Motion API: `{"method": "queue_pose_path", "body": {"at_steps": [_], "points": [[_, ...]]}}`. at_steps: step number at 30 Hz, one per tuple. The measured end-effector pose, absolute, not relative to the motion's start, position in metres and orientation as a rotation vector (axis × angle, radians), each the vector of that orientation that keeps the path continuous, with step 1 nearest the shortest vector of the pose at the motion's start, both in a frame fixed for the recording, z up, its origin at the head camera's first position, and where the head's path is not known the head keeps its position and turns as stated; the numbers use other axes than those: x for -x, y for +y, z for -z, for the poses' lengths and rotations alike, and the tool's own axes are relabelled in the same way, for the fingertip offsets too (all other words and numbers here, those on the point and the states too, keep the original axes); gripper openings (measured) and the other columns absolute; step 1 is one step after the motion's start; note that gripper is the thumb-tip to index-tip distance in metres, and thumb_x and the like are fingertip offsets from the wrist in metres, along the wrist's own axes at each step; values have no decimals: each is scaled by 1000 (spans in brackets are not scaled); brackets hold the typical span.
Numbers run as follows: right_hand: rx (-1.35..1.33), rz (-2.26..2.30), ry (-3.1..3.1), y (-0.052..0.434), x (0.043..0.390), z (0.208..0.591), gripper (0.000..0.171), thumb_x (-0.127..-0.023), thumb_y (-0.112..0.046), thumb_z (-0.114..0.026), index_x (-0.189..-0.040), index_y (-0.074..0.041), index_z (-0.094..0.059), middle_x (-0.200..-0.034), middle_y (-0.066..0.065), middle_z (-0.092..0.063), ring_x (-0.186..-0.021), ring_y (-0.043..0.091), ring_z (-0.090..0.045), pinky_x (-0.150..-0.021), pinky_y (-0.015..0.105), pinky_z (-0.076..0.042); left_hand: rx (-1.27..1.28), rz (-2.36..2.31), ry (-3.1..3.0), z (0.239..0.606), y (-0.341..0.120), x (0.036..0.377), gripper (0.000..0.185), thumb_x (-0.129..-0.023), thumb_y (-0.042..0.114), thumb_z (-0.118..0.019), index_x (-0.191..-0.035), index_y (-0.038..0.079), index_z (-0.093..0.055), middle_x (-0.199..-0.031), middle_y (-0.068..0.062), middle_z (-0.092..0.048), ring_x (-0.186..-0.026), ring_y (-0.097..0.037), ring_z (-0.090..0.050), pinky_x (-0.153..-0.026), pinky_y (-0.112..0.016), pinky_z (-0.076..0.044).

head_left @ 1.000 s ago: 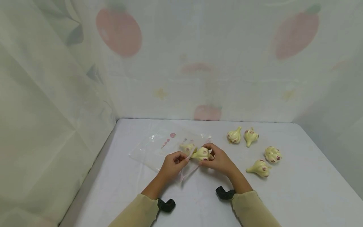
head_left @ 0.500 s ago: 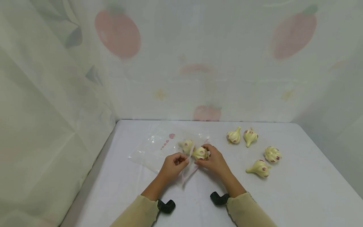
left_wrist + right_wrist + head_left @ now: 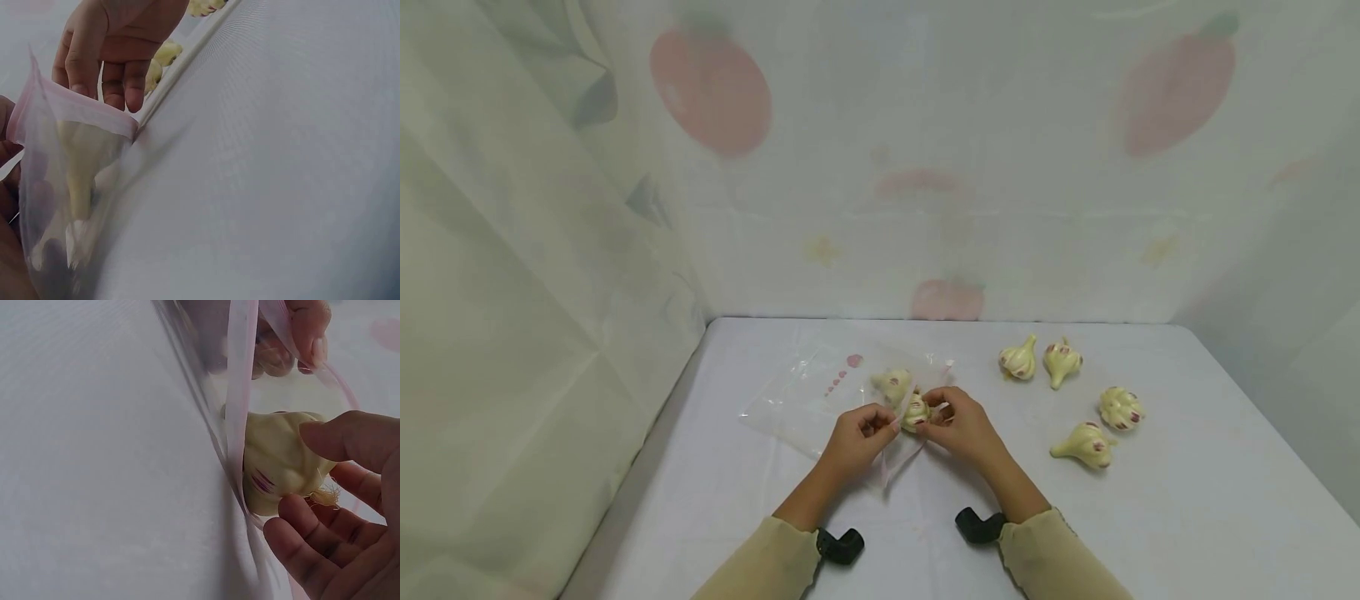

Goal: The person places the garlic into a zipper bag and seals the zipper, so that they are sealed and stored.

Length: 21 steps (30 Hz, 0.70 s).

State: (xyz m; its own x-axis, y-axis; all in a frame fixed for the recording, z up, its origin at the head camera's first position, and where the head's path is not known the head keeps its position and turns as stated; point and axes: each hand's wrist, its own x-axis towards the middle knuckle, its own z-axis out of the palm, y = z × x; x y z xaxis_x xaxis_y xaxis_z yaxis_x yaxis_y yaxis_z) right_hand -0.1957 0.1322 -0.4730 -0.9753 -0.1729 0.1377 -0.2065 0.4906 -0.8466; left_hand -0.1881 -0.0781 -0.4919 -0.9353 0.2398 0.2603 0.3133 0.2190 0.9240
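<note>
A clear zip bag with a pink rim lies on the white table. My left hand pinches the rim and holds the mouth up. My right hand grips a pale garlic bulb with purple streaks, half way through the bag's mouth. In the right wrist view the garlic bulb sits between my thumb and fingers, beside the pink zip strip. A second bulb lies inside the bag.
Several loose garlic bulbs lie on the table to the right, the nearest by my right forearm, others further back. Printed curtain walls close in the left, back and right sides.
My right hand has moved left with the garlic bulb, further into the bag's mouth. The left hand has stayed put on the rim.
</note>
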Motion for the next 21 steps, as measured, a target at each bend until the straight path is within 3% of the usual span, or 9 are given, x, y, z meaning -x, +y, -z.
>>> {"method": "queue_pose_path", "body": {"at_steps": [9,16,21], "points": [[-342,-1500,-2632,128,195,476,23,-74,-16,-87,-86,-13,-67,-91,2,-62,-72,9,-61,-61,22,-51,647,1831,-2382,461,-77,173,5,-88,1,-67,-86,-3,-68,-71,-9,-60,-58,-7,-46,-52,-20,-40],[-339,-1400,-2651,124,196,480,12,-80,-11,-80,-89,-13,-73,-90,0,-65,-77,12,-64,-67,22,-52,626,1825,-2419,463,-78,173,4,-89,3,-68,-87,0,-70,-72,-7,-61,-59,-10,-47,-53,-19,-39],[-471,-1388,-2660,125,198,481,18,-84,-11,-77,-102,-13,-74,-98,2,-67,-83,15,-66,-74,26,-55,635,1825,-2423,464,-78,174,6,-90,3,-67,-88,-2,-70,-72,-7,-61,-60,-10,-47,-54,-18,-40]]}}
